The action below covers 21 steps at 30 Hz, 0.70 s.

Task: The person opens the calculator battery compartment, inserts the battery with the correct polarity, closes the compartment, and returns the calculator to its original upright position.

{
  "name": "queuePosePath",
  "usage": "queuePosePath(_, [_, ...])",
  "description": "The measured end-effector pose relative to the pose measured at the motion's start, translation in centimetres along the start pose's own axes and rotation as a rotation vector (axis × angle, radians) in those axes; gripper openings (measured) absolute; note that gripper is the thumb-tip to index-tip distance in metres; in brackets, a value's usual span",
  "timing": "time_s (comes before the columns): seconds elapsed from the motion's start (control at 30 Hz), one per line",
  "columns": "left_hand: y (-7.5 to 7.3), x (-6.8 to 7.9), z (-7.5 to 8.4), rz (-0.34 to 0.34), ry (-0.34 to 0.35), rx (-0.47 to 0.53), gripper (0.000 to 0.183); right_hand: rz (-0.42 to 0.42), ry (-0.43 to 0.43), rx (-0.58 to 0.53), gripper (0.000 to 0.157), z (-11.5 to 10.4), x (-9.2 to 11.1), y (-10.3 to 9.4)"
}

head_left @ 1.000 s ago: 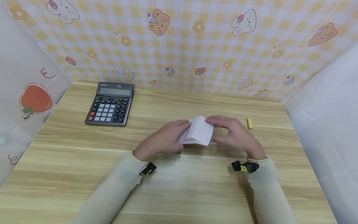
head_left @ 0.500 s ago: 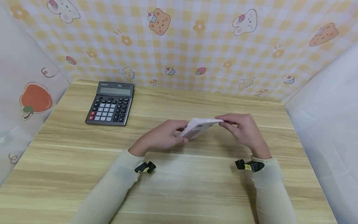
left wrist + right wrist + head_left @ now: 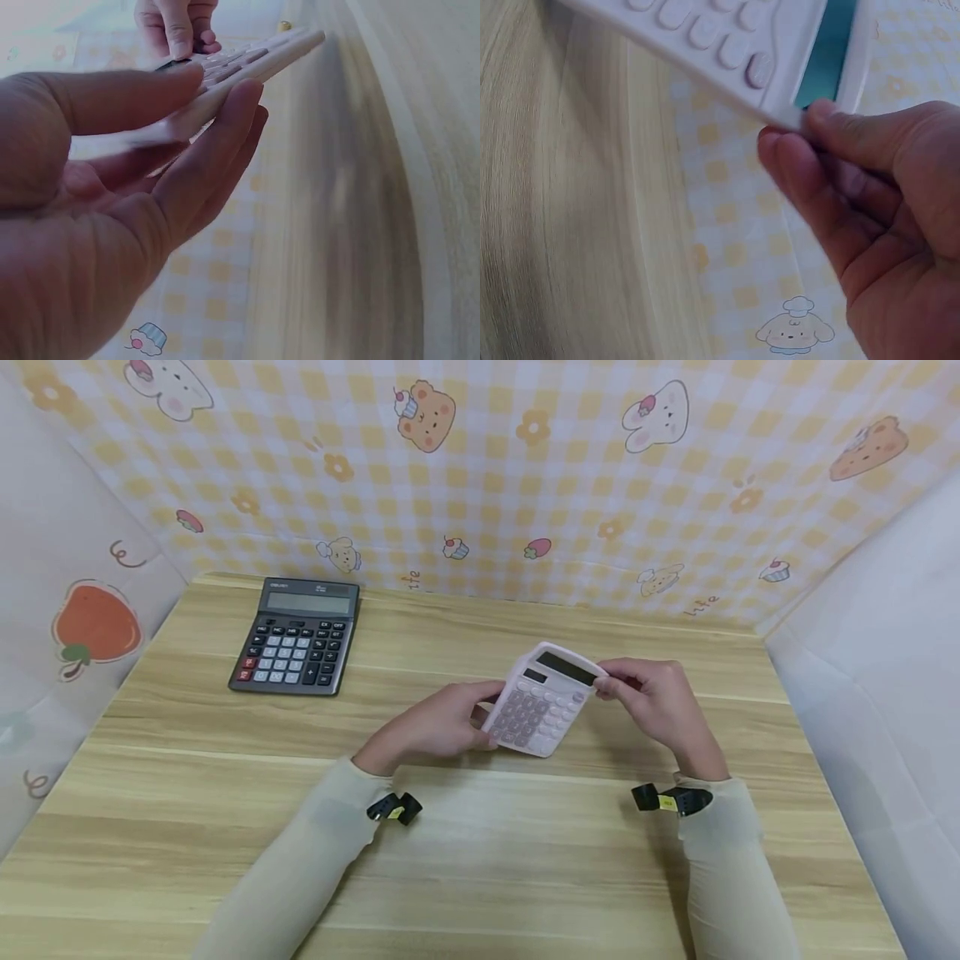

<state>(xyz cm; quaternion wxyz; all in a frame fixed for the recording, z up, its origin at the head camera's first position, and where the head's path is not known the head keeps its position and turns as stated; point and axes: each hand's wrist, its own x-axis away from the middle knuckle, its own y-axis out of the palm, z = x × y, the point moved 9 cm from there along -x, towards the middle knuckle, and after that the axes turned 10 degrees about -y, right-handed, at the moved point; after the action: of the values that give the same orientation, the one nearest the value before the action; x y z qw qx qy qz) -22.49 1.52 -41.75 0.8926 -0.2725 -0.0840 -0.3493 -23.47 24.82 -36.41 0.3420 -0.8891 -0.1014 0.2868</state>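
Observation:
A pale pink calculator (image 3: 536,706) is held between both hands over the table, tilted with its keys and dark display facing up. My left hand (image 3: 442,718) grips its left edge, thumb on the key side and fingers beneath, as the left wrist view shows. At the upper right corner, beside the display, my right hand (image 3: 656,702) pinches it between thumb and fingers (image 3: 799,161). The calculator's underside is hidden from the head view.
A dark grey calculator (image 3: 296,639) lies at the table's back left. A small yellow battery (image 3: 284,26) shows beyond the pink calculator in the left wrist view; the right hand covers its spot in the head view. A yellow checked cloth (image 3: 480,485) hangs behind the wooden table (image 3: 480,860).
The pink calculator has turned over from its white back to its keys and display. My right hand has shifted right and up to its upper corner; my left keeps its grip.

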Motion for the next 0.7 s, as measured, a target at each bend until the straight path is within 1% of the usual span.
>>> queuePosePath(0.07, [0.1, -0.2, -0.2, 0.02, -0.018, -0.041, 0.076, -0.018, 0.025, 0.005, 0.011, 0.3, 0.0, 0.2])
queuePosePath(0.17, [0.1, -0.4, -0.4, 0.059, -0.05, -0.128, 0.075, -0.048, 0.069, 0.016, 0.01, 0.8, 0.1, 0.4])
queuePosePath(0.27, [0.2, -0.5, -0.6, 0.09, -0.082, -0.193, 0.072, -0.075, 0.128, 0.013, 0.01, 1.6, 0.2, 0.9])
queuePosePath(0.33, [0.3, -0.6, -0.8, 0.104, -0.099, -0.231, 0.067, -0.096, 0.179, 0.002, 0.011, 2.1, 0.4, 1.3])
queuePosePath(0.47, [0.4, -0.8, -1.3, 0.135, -0.136, -0.303, 0.049, -0.146, 0.261, -0.004, 0.015, 2.8, 0.6, 2.3])
queuePosePath(0.57, [0.5, -0.8, -1.6, 0.145, -0.185, -0.349, 0.041, -0.181, 0.281, 0.033, 0.017, 2.9, 0.7, 3.0])
queuePosePath(0.7, [0.7, -0.8, -2.0, 0.132, -0.253, -0.384, 0.041, -0.228, 0.28, 0.089, 0.022, 2.9, 0.7, 3.7])
